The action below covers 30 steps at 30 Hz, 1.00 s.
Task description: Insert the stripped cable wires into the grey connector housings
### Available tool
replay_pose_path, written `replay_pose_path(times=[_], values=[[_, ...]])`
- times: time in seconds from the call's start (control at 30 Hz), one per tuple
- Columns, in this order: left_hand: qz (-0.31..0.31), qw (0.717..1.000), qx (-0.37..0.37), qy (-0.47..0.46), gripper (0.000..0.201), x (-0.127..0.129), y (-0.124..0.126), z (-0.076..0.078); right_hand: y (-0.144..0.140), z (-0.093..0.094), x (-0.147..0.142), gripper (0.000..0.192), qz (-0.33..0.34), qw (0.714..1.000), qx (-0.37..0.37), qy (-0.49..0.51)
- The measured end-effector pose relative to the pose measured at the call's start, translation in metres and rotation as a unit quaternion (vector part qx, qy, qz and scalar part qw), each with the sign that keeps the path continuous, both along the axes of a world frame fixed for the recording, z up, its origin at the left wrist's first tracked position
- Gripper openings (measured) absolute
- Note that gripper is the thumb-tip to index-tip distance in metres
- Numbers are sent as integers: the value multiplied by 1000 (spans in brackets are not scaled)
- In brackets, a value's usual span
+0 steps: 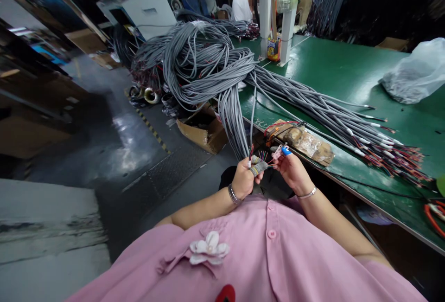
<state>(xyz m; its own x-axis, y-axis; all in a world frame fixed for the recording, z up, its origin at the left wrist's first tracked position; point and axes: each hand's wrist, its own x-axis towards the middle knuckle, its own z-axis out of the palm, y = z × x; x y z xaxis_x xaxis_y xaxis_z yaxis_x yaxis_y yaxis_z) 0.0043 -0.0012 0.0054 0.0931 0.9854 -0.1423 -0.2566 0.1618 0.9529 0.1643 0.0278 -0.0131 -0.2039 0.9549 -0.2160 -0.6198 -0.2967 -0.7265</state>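
Observation:
My left hand (242, 181) is closed round the end of a grey cable in front of my waist, its fingers wearing grey knitted finger covers (259, 168). Thin coloured wires (263, 155) fan out of the grip. A second bunch of red and dark wire ends (251, 150) stands up beside the thumb. Close by, my right hand (295, 174), with a blue cover (286, 151) on one fingertip, pinches a small pale pinkish piece (277, 153). Coloured wires run between the two hands. What exactly the pale piece is cannot be made out.
A big bundle of grey cables (208, 63) lies over the green table (333, 65), stripped ends to the right. A taped block (306, 144) sits at the table edge. A cardboard box (208, 137) is on the floor. A plastic bag (415, 72) lies right; a person (242, 6) sits behind.

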Motion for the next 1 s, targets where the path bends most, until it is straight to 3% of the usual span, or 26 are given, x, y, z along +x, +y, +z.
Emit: replay_pose_path(times=[0.27, 0.57, 0.67, 0.8, 0.9, 1.0], values=[[10, 1000, -2, 22, 31, 7, 7, -1, 5, -2, 4, 38, -23, 998, -44, -27], [-4, 999, -2, 46, 33, 7, 9, -8, 7, -9, -1, 38, -42, 999, -17, -24], [-10, 999, 0, 47, 34, 6, 8, -8, 5, -11, 1, 45, -13, 1000, -17, -21], [-14, 999, -3, 48, 34, 1, 3, -8, 0, -13, 12, 53, 75, 996, -42, -26], [-24, 998, -3, 63, 34, -4, 0, -11, -5, -13, 18, 47, 148, 986, -26, -73], [-34, 996, -6, 81, 34, -9, -2, -16, -7, -11, 18, 33, 163, 979, 0, -126]])
